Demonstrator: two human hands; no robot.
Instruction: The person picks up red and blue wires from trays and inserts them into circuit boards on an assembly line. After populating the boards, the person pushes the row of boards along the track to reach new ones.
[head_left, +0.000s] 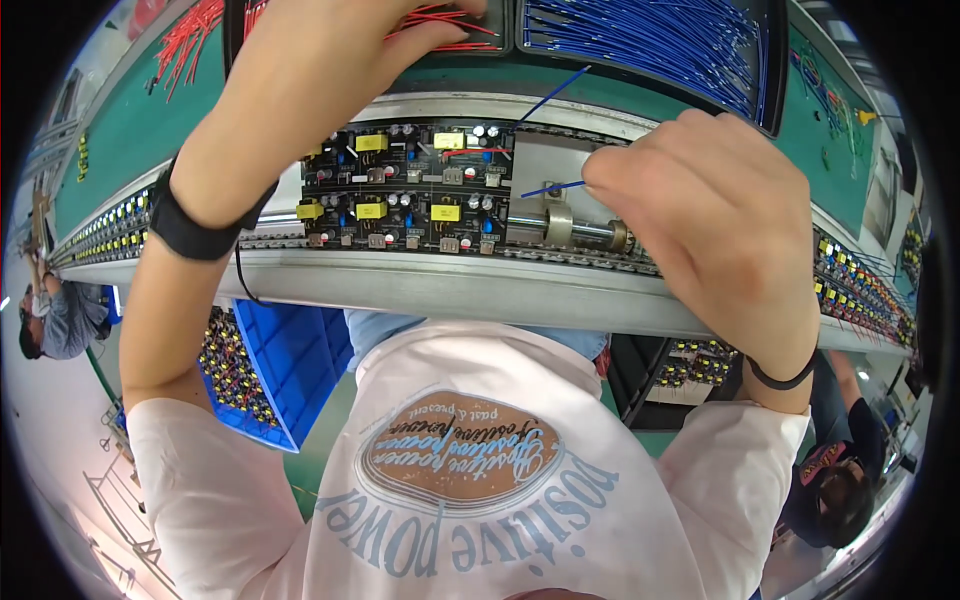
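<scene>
My left hand (335, 45) is over a black tray of red wires (450, 28), partly cut off by the top edge. Its thumb and a finger are apart, with red wires beneath them. Between the closed fingertips of my right hand (715, 195) is a blue wire (556, 188), its free end pointing left. That hand hovers over the conveyor gap beside a panel of black circuit boards (405, 187) with yellow blocks and small capacitors. Another blue wire (552, 97) slants up from the panel's right corner, and a red wire (475, 152) lies across it.
A black tray of blue wires (640, 45) stands at the back. The metal conveyor rail (450, 290) crosses in front of me. Below it are a blue bin (290, 370) and a dark crate (640, 370) with boards. People sit further along, left (65, 320) and right (840, 490).
</scene>
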